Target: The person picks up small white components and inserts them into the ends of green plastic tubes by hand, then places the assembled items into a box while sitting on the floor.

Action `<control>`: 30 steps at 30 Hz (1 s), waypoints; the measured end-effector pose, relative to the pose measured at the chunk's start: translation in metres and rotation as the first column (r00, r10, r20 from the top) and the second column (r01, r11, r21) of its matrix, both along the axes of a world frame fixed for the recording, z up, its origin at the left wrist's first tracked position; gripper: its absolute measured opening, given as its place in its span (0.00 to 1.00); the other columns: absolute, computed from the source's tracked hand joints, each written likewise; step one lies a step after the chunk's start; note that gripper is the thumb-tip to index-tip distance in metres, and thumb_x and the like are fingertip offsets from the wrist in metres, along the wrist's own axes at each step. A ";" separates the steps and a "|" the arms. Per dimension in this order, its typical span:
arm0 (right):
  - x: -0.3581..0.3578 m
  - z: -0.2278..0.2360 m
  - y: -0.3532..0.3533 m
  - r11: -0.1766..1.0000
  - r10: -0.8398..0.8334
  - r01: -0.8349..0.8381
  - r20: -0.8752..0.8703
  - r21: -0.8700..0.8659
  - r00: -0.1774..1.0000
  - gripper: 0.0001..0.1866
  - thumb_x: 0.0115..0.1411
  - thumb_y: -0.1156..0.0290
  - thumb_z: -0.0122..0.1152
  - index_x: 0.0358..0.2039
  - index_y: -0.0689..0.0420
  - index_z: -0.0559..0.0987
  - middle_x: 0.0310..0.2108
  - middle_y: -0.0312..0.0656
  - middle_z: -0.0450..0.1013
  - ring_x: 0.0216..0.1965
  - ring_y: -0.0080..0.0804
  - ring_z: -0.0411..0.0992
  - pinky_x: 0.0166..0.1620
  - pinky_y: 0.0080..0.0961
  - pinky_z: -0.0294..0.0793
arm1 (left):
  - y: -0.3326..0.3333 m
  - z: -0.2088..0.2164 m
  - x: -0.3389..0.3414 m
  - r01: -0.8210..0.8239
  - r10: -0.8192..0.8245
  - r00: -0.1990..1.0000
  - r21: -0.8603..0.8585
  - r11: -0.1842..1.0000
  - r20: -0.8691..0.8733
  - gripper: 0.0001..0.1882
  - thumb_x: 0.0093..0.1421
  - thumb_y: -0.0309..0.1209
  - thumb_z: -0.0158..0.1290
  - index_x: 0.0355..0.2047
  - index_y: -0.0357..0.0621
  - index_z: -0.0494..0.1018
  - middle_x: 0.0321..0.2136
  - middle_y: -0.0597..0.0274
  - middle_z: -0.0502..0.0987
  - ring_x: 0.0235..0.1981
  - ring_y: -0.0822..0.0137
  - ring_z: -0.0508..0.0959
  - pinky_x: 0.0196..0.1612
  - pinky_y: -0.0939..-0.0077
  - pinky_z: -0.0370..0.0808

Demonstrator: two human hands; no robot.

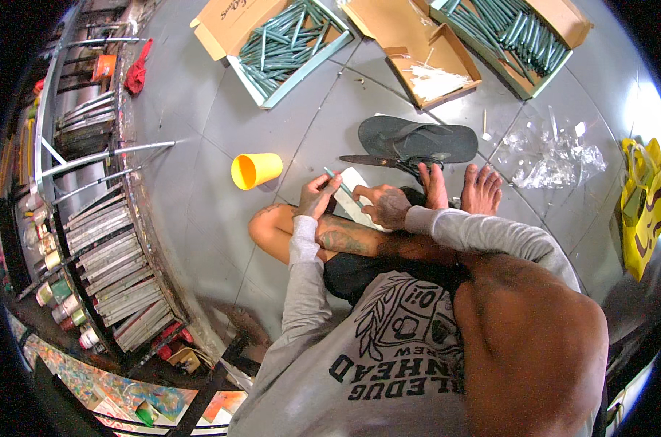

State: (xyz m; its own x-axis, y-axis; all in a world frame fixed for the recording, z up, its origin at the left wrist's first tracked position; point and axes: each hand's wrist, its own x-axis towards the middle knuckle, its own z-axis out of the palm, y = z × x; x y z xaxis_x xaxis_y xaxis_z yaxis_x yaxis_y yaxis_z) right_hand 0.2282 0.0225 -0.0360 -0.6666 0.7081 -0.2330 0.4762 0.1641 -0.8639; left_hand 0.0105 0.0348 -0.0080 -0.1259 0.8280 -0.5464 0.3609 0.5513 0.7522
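Seen from above, a person sat on a grey tiled floor [210, 171], the left hand [316, 195] pinching a slim teal stick [329, 173] above a white card [355, 178]; the right hand [387, 205] curled at the stick's lower end, its exact grip impossible to tell. A yellow cup [270, 168] was to the left, a black flip-flop [450, 143] just beyond the hands, and farther off, open boxes [296, 81] held more teal sticks [279, 47].

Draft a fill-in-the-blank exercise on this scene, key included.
The cup is ____ in colour.
Of three open boxes, the ____ one holds white sticks.
The bag is on the picture's ____ side.
The right hand is farther from the cup than the ____ hand.
Missing words: yellow; middle; right; left
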 end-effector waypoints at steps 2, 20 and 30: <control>-0.003 0.004 -0.001 1.000 -0.010 0.010 -0.005 -0.017 1.000 0.16 0.59 0.68 0.62 0.48 0.48 0.71 0.31 0.50 0.78 0.38 0.54 0.78 0.41 0.52 0.73 | 0.002 0.007 0.000 -0.006 0.004 1.000 -0.070 0.998 -0.022 0.20 0.60 0.42 0.64 0.41 0.36 0.81 0.32 0.71 0.81 0.33 0.79 0.73 0.40 0.79 0.72; 0.003 0.005 -0.006 0.996 -0.053 0.054 -0.018 0.066 0.998 0.17 0.58 0.63 0.62 0.48 0.44 0.76 0.34 0.48 0.80 0.39 0.50 0.80 0.41 0.49 0.77 | 0.014 0.008 -0.022 0.174 -0.187 0.979 -0.149 0.973 -0.080 0.24 0.58 0.44 0.65 0.46 0.36 0.81 0.41 0.65 0.81 0.43 0.74 0.77 0.50 0.78 0.71; 0.005 0.004 -0.004 1.000 -0.024 0.024 0.003 -0.020 1.000 0.16 0.59 0.59 0.60 0.48 0.42 0.77 0.33 0.47 0.80 0.40 0.49 0.79 0.44 0.49 0.76 | 0.006 0.002 -0.019 0.192 -0.193 0.981 -0.043 0.981 -0.031 0.21 0.60 0.37 0.64 0.49 0.36 0.79 0.44 0.65 0.80 0.45 0.73 0.76 0.51 0.78 0.71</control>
